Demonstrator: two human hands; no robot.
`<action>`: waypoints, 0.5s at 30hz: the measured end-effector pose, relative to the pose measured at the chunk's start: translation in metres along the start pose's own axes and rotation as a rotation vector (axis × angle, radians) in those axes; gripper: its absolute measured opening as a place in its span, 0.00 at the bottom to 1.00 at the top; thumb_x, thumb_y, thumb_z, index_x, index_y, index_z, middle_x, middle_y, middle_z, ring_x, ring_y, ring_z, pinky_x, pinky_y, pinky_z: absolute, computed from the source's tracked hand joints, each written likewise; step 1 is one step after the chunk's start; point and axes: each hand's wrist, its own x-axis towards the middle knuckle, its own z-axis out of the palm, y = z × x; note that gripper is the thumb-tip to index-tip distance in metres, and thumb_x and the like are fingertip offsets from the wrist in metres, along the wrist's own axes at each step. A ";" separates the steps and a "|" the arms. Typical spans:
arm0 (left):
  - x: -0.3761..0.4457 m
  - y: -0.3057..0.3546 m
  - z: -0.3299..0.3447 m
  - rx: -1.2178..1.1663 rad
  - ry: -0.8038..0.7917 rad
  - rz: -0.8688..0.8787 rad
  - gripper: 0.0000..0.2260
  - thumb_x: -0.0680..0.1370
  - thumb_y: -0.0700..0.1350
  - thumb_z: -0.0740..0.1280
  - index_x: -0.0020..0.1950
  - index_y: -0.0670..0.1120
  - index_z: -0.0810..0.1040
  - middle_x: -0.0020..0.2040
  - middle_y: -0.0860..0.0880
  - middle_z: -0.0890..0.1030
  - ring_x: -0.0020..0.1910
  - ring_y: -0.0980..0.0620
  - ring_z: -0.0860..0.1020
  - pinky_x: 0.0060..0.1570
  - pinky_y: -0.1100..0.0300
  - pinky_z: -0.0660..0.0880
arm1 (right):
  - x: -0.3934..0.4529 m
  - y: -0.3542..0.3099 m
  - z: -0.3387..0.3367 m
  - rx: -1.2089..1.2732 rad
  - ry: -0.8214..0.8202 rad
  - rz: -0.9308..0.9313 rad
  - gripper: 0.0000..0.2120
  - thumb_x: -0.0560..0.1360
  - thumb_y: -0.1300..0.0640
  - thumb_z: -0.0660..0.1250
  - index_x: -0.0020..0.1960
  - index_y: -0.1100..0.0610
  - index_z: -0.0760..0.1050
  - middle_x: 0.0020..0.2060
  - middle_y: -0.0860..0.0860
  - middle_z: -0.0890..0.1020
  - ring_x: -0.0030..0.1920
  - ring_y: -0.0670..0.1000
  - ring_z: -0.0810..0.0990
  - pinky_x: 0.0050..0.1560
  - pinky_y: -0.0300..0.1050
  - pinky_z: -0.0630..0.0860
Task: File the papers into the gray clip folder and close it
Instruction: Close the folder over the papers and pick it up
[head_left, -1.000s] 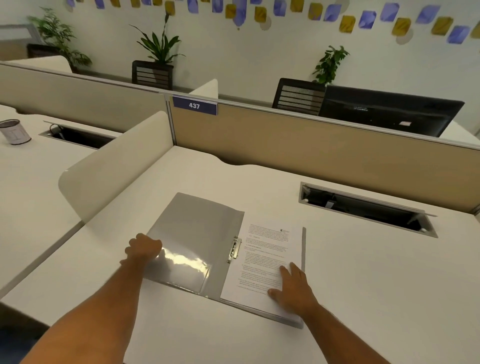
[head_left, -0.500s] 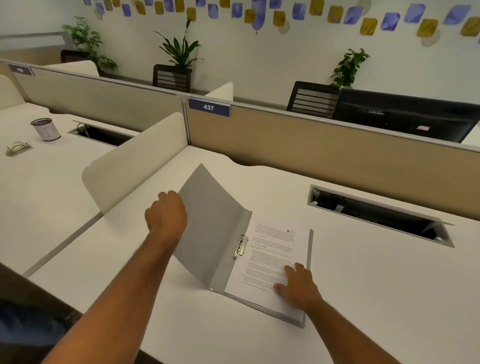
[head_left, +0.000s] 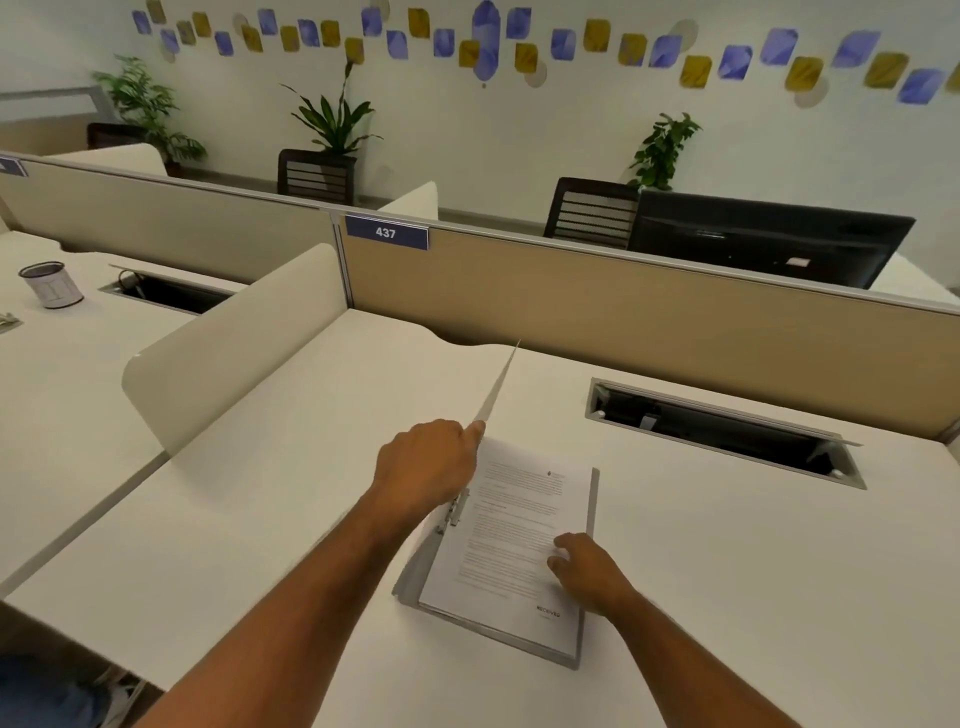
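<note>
The gray clip folder (head_left: 589, 561) lies on the white desk with a stack of printed papers (head_left: 514, 530) on its back half. A metal clip (head_left: 456, 512) holds the papers at their left edge. My left hand (head_left: 428, 465) grips the folder's front cover (head_left: 497, 387), which stands almost upright and shows edge-on above the spine. My right hand (head_left: 584, 569) rests on the lower right part of the papers, fingers slightly curled, pressing them down.
A cable slot (head_left: 722, 431) opens in the desk to the right behind the folder. A beige partition (head_left: 649, 317) with the tag 437 runs along the back. A low cream divider (head_left: 228, 343) stands to the left, with a small tin (head_left: 51, 284) on the neighbouring desk.
My left hand has lifted the front cover from flat on the desk to nearly vertical over the spine. My right hand has stayed on the papers.
</note>
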 end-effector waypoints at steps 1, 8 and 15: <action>0.001 0.003 0.006 -0.018 -0.028 -0.010 0.27 0.79 0.66 0.45 0.45 0.51 0.77 0.43 0.55 0.80 0.39 0.54 0.78 0.45 0.54 0.72 | 0.000 0.001 -0.001 0.007 -0.007 0.001 0.18 0.81 0.51 0.59 0.68 0.57 0.70 0.68 0.53 0.72 0.65 0.53 0.74 0.62 0.42 0.70; 0.010 0.004 0.053 -0.049 -0.204 0.008 0.27 0.81 0.64 0.46 0.47 0.48 0.76 0.50 0.48 0.82 0.48 0.47 0.80 0.55 0.50 0.75 | 0.004 0.012 -0.012 0.216 0.073 0.059 0.17 0.81 0.56 0.58 0.68 0.58 0.73 0.66 0.54 0.76 0.65 0.54 0.74 0.67 0.48 0.70; 0.030 -0.033 0.101 0.050 -0.264 -0.100 0.28 0.78 0.62 0.59 0.70 0.45 0.68 0.70 0.43 0.70 0.69 0.42 0.70 0.65 0.46 0.71 | 0.011 0.024 -0.024 0.778 0.376 0.348 0.13 0.79 0.61 0.56 0.48 0.68 0.76 0.49 0.67 0.81 0.48 0.65 0.81 0.56 0.61 0.78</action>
